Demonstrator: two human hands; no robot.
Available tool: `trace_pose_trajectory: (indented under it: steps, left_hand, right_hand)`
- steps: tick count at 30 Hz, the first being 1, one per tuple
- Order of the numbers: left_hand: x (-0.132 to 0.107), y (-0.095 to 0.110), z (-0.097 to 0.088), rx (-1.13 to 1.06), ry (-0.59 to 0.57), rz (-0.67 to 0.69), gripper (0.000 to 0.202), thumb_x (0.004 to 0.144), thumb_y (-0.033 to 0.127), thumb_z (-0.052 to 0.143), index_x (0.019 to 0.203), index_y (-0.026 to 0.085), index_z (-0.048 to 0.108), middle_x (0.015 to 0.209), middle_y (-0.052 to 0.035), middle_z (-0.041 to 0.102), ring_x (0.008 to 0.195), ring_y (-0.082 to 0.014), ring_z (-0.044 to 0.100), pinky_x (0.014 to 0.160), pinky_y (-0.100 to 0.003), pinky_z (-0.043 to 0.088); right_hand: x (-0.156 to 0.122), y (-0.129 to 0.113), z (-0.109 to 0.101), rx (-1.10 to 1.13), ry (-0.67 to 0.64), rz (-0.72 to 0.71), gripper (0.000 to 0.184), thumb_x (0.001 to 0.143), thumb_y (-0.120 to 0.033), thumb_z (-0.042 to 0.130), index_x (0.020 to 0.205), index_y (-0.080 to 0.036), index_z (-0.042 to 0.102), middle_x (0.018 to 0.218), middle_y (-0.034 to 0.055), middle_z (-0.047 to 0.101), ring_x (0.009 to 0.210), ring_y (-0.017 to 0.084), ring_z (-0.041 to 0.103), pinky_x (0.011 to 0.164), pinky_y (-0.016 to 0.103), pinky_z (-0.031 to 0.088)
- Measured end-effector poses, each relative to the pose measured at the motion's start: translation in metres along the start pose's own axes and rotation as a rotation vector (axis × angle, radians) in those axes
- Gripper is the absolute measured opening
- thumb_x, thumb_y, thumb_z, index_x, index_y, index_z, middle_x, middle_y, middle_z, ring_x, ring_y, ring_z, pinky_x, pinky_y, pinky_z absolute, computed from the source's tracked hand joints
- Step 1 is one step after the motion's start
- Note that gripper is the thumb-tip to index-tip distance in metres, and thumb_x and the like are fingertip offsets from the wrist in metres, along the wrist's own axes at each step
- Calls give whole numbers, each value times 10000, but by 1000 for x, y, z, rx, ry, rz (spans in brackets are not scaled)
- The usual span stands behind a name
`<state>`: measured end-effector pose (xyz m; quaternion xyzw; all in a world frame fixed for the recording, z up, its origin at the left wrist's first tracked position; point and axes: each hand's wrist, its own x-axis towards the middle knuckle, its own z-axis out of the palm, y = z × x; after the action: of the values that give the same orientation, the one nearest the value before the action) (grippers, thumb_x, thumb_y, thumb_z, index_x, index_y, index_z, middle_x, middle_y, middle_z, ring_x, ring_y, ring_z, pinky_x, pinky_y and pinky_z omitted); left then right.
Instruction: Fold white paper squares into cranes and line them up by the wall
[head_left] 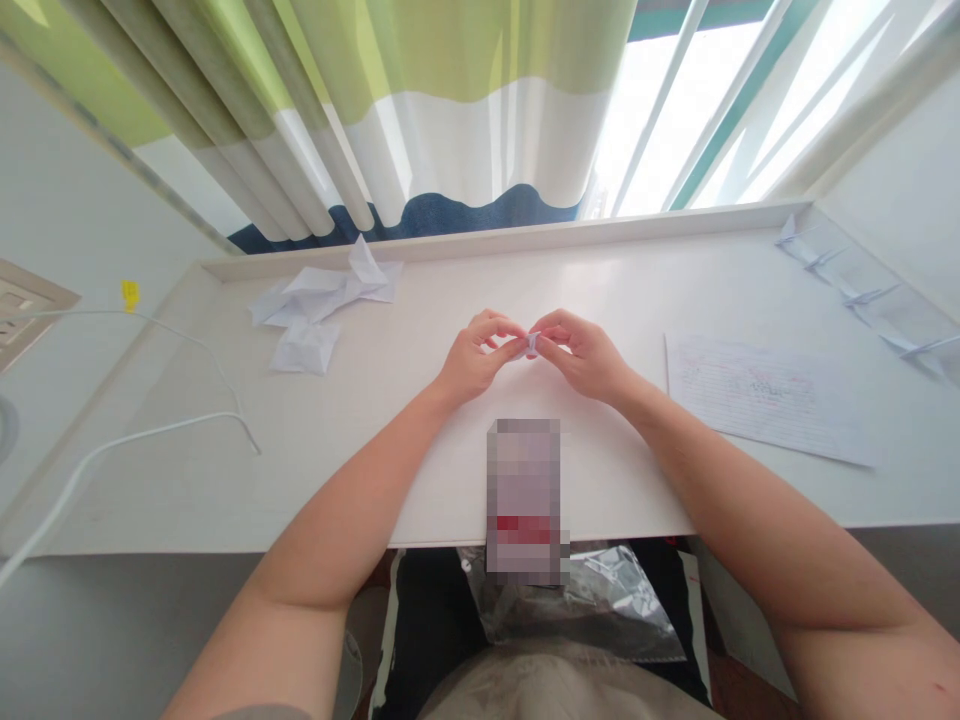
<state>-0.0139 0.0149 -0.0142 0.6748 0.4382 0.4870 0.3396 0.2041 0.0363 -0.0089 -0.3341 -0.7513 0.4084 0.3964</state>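
"Folded white paper (533, 344), quite small: where is it exactly?"

"Between the two hands, around the middle of the desk (420, 480) from side to side, somewhat nearer the far edge than the near one."

"How do the hands have it?"

"The left hand (480, 355) pinches one side between thumb and fingertips, and the right hand (583, 352) pinches the other. Both grips are closed down on it, with the fingertips almost meeting. I can't tell how it is folded; the fingers cover much of it."

"And nearer the person?"

"A pixelated rectangular object (523, 470) overlaps the middle of the near edge, with clear plastic (622, 600) below it over the lap."

"What about the right side?"

"A sheet with lines of marks (772, 395), too small to read, lies beside the right hand. Folded paper pieces (870, 298) run in a row along the right edge from the far right corner."

"The left?"

"Loose white papers (315, 300) lie heaped near the far left corner, and a white cable (150, 430) trails over the left edge."
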Motion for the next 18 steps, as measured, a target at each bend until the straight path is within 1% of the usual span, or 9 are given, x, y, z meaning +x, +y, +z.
trace_pose_trajectory:
  steps: [3, 5, 8, 11, 13, 16, 18]
  left_hand:
    - [-1, 0, -3, 64, -8, 89, 107, 972, 400, 843, 978, 294, 836, 996, -33, 730, 1039, -200, 660, 901, -351, 539]
    - [-1, 0, -3, 112, -2, 136, 111, 999, 403, 811, 987, 294, 827, 966, -33, 728, 1042, -210, 648, 922, -365, 543]
    - [-2, 0, -1, 152, 17, 140, 164, 1047, 422, 739, 994, 275, 789, 935, -27, 734, 982, -205, 646, 927, -374, 546]
    - [-3, 0, 2, 136, 22, 90, 233, 1047, 478, 726, 989, 254, 752, 950, -26, 749, 934, -192, 658, 904, -363, 543]
    - [-3, -1, 3, 109, 17, 58, 294, 1035, 535, 727, 981, 246, 743, 960, -32, 760, 922, -190, 667, 890, -358, 538]
    - [-2, -2, 2, 57, 7, 43, 348, 1015, 587, 737, 970, 241, 749, 960, -37, 769, 902, -186, 670, 876, -357, 528]
    - [-2, -1, 2, 36, -4, 45, 354, 1002, 594, 750, 962, 242, 762, 951, -39, 770, 903, -187, 667, 871, -357, 522]
  right_hand:
    - [-2, -1, -2, -131, 48, -67, 302, 1054, -564, 680, 1021, -268, 722, 956, 50, 826, 928, 246, 783, 778, 394, 592]
    - [-2, -2, -2, -210, 75, -119, 289, 1070, -547, 658, 1007, -272, 723, 961, 50, 825, 914, 245, 780, 737, 377, 588]
    - [-2, -3, -1, -268, 105, -158, 287, 1089, -526, 627, 991, -269, 711, 946, 51, 819, 890, 241, 777, 732, 375, 591]
    - [-2, -3, -1, -238, 100, -137, 314, 1088, -549, 621, 999, -261, 709, 948, 54, 820, 896, 242, 779, 759, 378, 604]
    - [-2, -2, -2, -192, 74, -126, 326, 1095, -555, 602, 1033, -258, 721, 972, 57, 827, 910, 241, 778, 812, 398, 620]
    - [-1, -1, -4, -130, 32, -111, 324, 1096, -549, 594, 1082, -261, 741, 1006, 61, 835, 926, 243, 777, 863, 429, 632]
    - [-1, -2, -4, -102, 25, -86, 322, 1073, -567, 630, 1059, -265, 742, 990, 58, 834, 925, 247, 777, 871, 438, 635]
